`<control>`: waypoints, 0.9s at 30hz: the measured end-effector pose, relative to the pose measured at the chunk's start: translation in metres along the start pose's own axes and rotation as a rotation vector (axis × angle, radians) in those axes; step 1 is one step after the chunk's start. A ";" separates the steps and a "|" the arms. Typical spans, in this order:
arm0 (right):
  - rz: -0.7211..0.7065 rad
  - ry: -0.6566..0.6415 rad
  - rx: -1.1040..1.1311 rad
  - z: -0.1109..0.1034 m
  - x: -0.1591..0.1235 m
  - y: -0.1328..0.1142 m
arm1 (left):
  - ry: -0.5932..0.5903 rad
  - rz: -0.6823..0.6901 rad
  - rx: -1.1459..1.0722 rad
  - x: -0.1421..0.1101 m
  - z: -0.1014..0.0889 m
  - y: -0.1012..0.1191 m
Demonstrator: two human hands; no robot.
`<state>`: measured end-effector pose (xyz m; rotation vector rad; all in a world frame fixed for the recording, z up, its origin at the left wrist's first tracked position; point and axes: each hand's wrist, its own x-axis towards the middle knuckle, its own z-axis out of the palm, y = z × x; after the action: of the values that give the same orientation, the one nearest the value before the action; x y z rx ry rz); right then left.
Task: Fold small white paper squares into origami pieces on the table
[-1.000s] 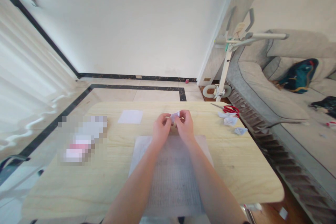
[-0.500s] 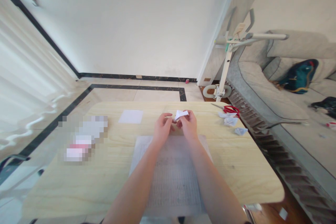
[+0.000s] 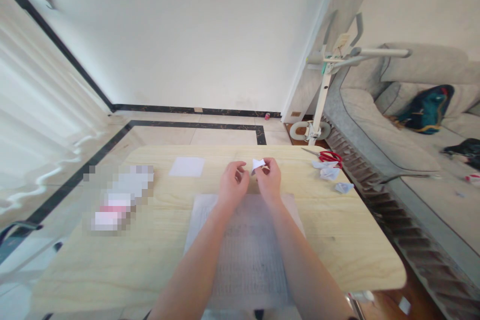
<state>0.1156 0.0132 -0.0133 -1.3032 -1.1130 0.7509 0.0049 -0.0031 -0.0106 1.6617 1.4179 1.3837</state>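
A small folded piece of white paper [image 3: 257, 164] is pinched between the thumb and fingers of my right hand [image 3: 270, 176]. Just to its left is my left hand [image 3: 235, 179], its fingers curled but apart, with a gap between it and the paper. Both forearms reach over a grey printed sheet [image 3: 251, 255] that lies under a clear cover on the wooden table [image 3: 165, 260]. A flat white sheet of paper [image 3: 186, 166] lies beyond my left hand, to the left.
At the table's right edge lie red-handled scissors [image 3: 330, 157] and several folded white paper pieces [image 3: 330, 173]. A blurred-out object [image 3: 123, 200] is on the left. A grey sofa [image 3: 371, 115] and a white exercise machine [image 3: 320, 100] stand right of the table.
My left hand has come away from the folded paper, and its fingers have curled in. The paper has turned slightly in my right hand.
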 end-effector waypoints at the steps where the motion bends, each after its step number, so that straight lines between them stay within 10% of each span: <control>1: -0.039 -0.007 -0.058 0.000 -0.001 -0.001 | -0.014 0.055 0.055 -0.001 0.000 0.000; 27: -0.338 -0.108 -0.225 0.001 -0.014 -0.012 | -0.001 0.169 0.228 0.000 -0.004 0.000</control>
<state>0.1078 -0.0013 -0.0047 -1.2251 -1.4942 0.4580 0.0010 -0.0038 -0.0091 1.9660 1.5116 1.3506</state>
